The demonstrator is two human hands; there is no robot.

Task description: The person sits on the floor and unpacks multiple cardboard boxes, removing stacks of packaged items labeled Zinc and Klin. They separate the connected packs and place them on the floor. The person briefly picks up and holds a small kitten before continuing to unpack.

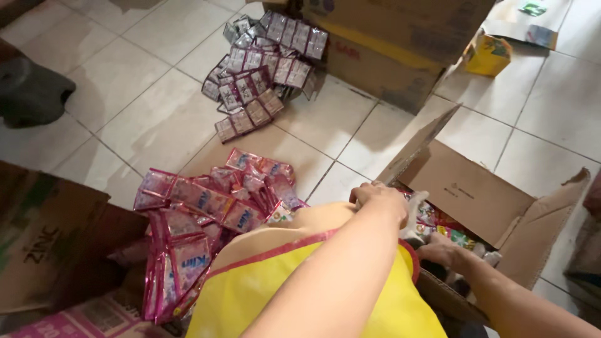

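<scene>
Both hands work at an open cardboard box (476, 188) on the tiled floor (144, 119). The left hand (380, 199) is closed on the top edge of a yellow bag (263, 281) just beside the box. The right hand (441, 250) reaches in among colourful packets (447, 233); its grip cannot be told. Pink sachet strips (206, 213) lie left of the bag, purple ones (263, 69) farther off.
</scene>
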